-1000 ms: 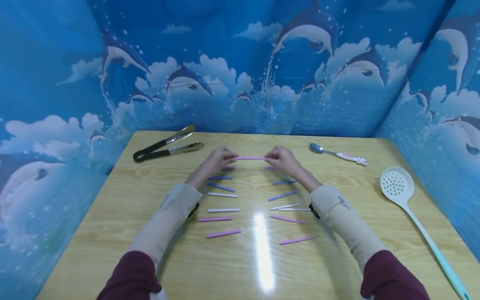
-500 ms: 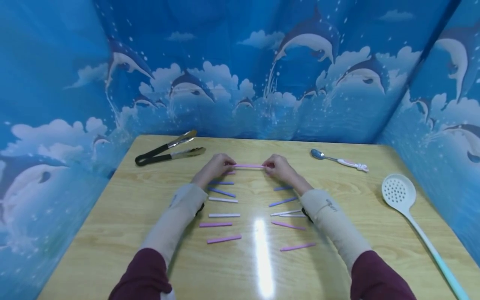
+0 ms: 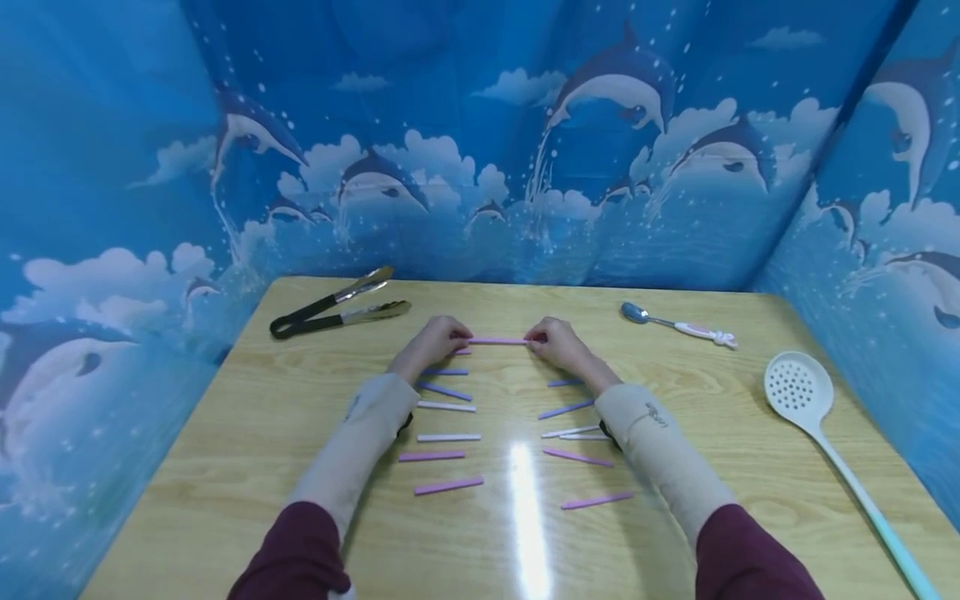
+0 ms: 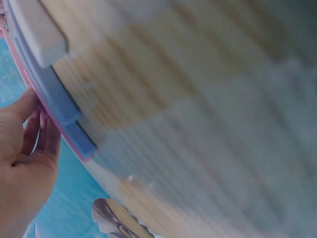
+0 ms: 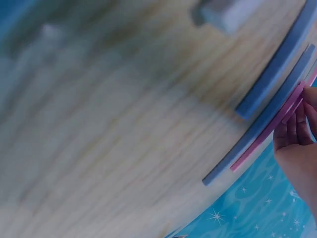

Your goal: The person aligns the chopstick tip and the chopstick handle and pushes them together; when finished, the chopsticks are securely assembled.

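Note:
Between my two hands, at the far middle of the table in the head view, a thin pink stick [image 3: 498, 341] lies crosswise. My left hand [image 3: 435, 342] pinches its left end. The right end is pinched by thumb and fingers of my right hand [image 3: 558, 343]. In the left wrist view, the left hand [image 4: 29, 153] is beside blue and white sticks. Pink and blue sticks lie near the right hand [image 5: 299, 129] in the right wrist view. Two columns of sticks run toward me: blue [image 3: 445, 391], white [image 3: 448, 437] and pink [image 3: 448, 486]; the forearms partly cover some.
Black-handled tongs [image 3: 311, 327] lie spread at the back left. A spoon [image 3: 675, 325] with a white handle lies at the back right. Along the right side stretches a skimmer [image 3: 798, 392] with a pale green handle. A dolphin-print curtain [image 3: 480, 242] surrounds the table.
Both hands have brought the pink stick slightly nearer to me, still pinching its two ends. The head view has tilted a little upward. The other sticks stay put.

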The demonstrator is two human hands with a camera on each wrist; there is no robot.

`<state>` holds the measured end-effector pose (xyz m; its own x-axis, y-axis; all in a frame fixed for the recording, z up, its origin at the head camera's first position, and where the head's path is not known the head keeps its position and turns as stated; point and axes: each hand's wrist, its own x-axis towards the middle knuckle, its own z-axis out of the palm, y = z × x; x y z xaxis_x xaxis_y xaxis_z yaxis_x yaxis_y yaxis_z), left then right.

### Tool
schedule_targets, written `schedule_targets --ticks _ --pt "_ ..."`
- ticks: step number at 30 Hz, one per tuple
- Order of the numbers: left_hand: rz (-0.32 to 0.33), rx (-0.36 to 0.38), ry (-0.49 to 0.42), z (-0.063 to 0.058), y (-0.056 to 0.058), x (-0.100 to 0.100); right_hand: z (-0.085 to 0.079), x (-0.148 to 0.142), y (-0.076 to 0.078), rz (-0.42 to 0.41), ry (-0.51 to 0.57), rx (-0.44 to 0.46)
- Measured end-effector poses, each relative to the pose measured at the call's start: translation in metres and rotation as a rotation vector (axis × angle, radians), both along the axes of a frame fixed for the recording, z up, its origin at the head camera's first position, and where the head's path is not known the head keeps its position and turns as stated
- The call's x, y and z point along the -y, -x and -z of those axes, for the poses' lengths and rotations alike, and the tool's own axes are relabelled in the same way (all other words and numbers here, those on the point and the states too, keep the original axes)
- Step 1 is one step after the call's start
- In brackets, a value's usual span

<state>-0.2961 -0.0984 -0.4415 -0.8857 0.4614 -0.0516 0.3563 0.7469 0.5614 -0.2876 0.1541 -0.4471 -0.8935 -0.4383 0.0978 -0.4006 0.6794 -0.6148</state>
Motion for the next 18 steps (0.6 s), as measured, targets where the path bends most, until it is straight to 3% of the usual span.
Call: schedule_targets --ticks 5,13,18 --pt "-0.012 0.032 0.005 -0.0005 -0.0008 -0.0012 -0.0034 0.0033 -0.0043 0.026 -0.048 0.016" --pt "-0.011 0.018 0.019 0.0006 0.0001 -0.0008 -0.0061 0.0038 -0.0055 0.036 -0.056 0.031" --pt "-0.014 0.058 0.008 0.005 0.0066 -0.0003 -0.007 0.0042 -0.0049 0.042 -0.067 0.055"
